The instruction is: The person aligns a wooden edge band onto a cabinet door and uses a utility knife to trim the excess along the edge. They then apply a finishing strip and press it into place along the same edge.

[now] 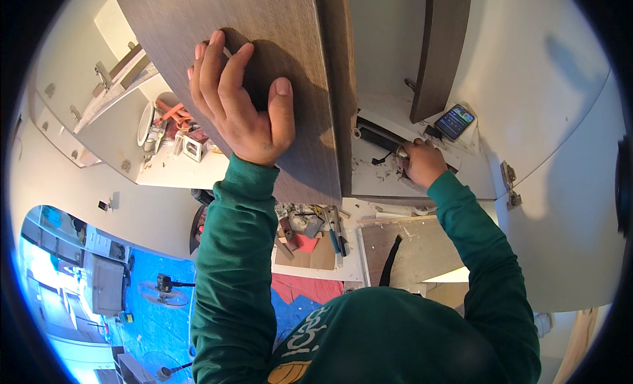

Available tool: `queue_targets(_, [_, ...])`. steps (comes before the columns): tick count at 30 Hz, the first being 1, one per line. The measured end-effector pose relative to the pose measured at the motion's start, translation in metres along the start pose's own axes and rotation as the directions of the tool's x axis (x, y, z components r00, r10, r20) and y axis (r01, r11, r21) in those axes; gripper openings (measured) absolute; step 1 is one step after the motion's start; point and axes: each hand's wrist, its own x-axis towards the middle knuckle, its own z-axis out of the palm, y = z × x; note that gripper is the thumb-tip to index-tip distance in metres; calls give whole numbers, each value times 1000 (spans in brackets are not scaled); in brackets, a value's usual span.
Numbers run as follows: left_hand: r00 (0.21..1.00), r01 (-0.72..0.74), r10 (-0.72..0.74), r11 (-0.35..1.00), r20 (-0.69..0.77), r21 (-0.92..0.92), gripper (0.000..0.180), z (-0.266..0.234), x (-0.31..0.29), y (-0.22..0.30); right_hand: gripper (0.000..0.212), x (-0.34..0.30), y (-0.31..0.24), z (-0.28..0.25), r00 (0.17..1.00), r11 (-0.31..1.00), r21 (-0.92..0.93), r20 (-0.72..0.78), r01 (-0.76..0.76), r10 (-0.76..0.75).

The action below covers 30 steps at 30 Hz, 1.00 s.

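My left hand (245,113) lies against a brown wood-grain panel (290,28), its fingers spread and the thumb apart. To the right, my right hand (422,162) reaches into a white cabinet compartment, its fingers closed at the near end of a dark cylindrical tool (379,140). A metallic part shows beside the fingertips; the palm side of the grip is hidden. Close by that hand, a phone or small device with a lit screen (455,122) rests on the compartment floor. Small debris is scattered around the tool.
An upright brown board (440,54) stands inside the compartment. Hinges (509,179) jut from its right edge. Below are hand tools (335,232) and a wooden board (409,249). Left is an open cabinet with clutter (175,120); a fan (163,291) stands over blue floor sheeting (142,265).
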Motion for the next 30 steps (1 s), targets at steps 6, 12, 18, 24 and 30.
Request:
queue_targets(6, [1000, 1, -1, 1000, 1, -4, 50, 0, 0, 0, 31, 6, 3, 10, 1000, 1000, 4, -19, -4, 4])
queue_targets(12, [1000, 8, -8, 1000, -1, -23, 51, 2, -2, 1, 26, -28, 14, -16, 998, 998, 62, -65, -16, 20])
queue_targets(18, [1000, -8, 7, 1000, 19, 9, 51, -3, -1, 0, 35, -99, 18, -44, 986, 436, 899, -32, -42, 161])
queue_targets(24, [997, -72, 72, 997, 11, 4, 46, -4, 35, 4, 52, -139, -41, -14, 997, 177, 984, -10, -5, 83])
queue_targets(30, [973, -210, 216, 974, -79, 86, 48, 21, 148, -6, 53, -117, -90, 10, 992, 155, 981, -122, 115, 35])
